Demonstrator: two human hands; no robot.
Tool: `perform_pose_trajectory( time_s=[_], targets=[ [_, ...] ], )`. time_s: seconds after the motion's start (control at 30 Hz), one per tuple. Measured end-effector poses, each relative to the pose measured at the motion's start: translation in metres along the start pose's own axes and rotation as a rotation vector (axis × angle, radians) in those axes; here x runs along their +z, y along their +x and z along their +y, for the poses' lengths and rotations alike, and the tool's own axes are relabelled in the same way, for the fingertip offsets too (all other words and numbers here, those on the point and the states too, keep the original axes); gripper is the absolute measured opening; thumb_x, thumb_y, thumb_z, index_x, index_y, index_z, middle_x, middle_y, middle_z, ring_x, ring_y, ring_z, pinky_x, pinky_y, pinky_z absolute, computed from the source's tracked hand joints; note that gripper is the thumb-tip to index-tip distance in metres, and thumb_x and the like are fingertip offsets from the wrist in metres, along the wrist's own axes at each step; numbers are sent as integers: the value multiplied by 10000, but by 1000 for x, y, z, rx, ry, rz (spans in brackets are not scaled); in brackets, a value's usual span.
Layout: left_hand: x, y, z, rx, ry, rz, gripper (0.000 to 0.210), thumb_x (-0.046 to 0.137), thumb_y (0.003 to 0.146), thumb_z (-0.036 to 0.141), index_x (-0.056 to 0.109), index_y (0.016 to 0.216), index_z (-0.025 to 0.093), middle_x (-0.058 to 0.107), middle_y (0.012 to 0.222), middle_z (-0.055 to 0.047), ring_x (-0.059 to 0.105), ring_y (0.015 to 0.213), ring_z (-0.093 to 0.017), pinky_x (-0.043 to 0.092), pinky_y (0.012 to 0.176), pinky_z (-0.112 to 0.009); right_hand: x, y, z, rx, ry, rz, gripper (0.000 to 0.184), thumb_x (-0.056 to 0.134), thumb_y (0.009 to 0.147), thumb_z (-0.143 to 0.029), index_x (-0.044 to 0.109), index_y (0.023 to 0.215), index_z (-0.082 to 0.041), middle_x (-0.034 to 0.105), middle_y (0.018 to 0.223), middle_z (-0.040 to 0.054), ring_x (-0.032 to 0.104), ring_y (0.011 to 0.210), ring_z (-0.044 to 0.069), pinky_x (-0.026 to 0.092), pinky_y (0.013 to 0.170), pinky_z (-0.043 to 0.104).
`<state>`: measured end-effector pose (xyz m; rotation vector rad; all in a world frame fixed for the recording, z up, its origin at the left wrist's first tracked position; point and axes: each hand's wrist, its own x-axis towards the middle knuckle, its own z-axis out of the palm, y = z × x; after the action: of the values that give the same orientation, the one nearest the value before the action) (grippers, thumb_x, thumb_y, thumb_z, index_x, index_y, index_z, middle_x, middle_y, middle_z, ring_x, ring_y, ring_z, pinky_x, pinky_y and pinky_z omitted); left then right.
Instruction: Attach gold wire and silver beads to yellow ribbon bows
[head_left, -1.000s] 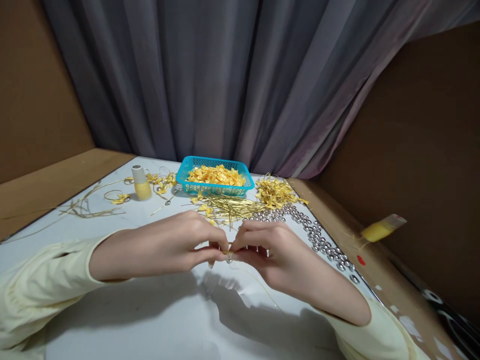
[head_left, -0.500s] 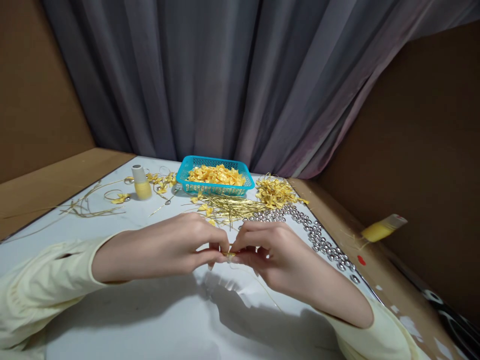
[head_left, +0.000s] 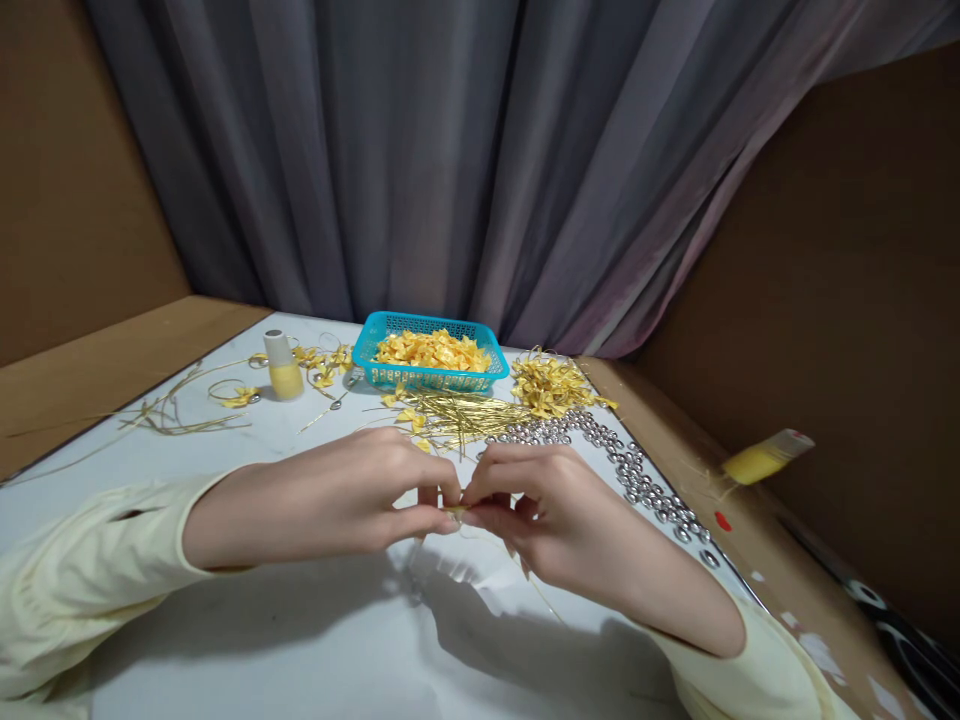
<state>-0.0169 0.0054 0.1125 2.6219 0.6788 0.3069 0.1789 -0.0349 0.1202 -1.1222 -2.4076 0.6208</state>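
Observation:
My left hand [head_left: 360,495] and my right hand [head_left: 551,500] meet fingertip to fingertip above the white tabletop [head_left: 315,640]. Between them they pinch a small yellow ribbon bow [head_left: 455,511], mostly covered by thumbs and forefingers. A thin gold cord [head_left: 546,598] trails down from beneath my right hand; where it joins the bow is hidden. Just beyond the hands lies a bundle of gold cords [head_left: 465,415], with a few loose yellow bows [head_left: 409,415] at its left end. Silver beads [head_left: 637,478] spread in a band beyond my right hand.
A blue basket [head_left: 363,352] of yellow bows stands at the back. Right of it is a heap of gold-corded bows [head_left: 551,385]. A yellow glue bottle [head_left: 283,368] stands at left; another yellow bottle [head_left: 761,460] lies at right. Scissors [head_left: 900,635] rest at the lower right.
Both hands stay in nearly the same place. The fingertips have drawn slightly closer together, so less of the yellow bow shows.

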Motion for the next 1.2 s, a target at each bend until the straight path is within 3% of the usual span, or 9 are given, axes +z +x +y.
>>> perform_pose_trajectory(
  time_s=[0.4, 0.67, 0.8, 0.93, 1.2],
  targets=[
    [0, 0, 0, 25, 9, 6, 187, 478, 885, 217, 659, 840, 201, 656, 706, 1, 600, 655, -132, 411, 597, -206, -1, 0, 1, 19, -12, -30, 228, 547, 755, 50, 687, 788, -127, 586, 711, 5, 524, 582, 78, 388, 567, 193],
    [2, 0, 1, 2, 9, 14, 167, 496, 870, 212, 655, 822, 198, 654, 704, 3, 599, 654, -130, 405, 582, -205, 0, 0, 0, 30, 8, -42, 134, 569, 822, -69, 688, 829, -131, 596, 728, 21, 545, 578, 88, 412, 560, 200],
    [1, 0, 1, -6, -14, 9, 156, 508, 870, 225, 658, 836, 198, 663, 716, 6, 603, 655, -127, 402, 581, -201, 0, 0, -1, 14, 5, -26, 187, 538, 809, -18, 689, 820, -128, 592, 721, 18, 556, 603, 92, 415, 576, 202],
    [-6, -1, 0, -26, -97, -19, 146, 522, 878, 259, 659, 859, 215, 677, 723, 36, 603, 638, -97, 392, 574, -177, -2, -1, -1, 17, 12, 1, 186, 532, 812, -25, 685, 791, -128, 587, 710, 16, 557, 611, 97, 416, 581, 206],
    [-10, 1, -1, -61, -194, -43, 160, 536, 847, 143, 670, 843, 230, 685, 713, 95, 572, 581, -36, 358, 539, -124, -7, -2, -1, 39, 24, -13, 195, 525, 794, -7, 673, 812, -133, 602, 748, 28, 569, 623, 105, 426, 559, 201]
  ],
)
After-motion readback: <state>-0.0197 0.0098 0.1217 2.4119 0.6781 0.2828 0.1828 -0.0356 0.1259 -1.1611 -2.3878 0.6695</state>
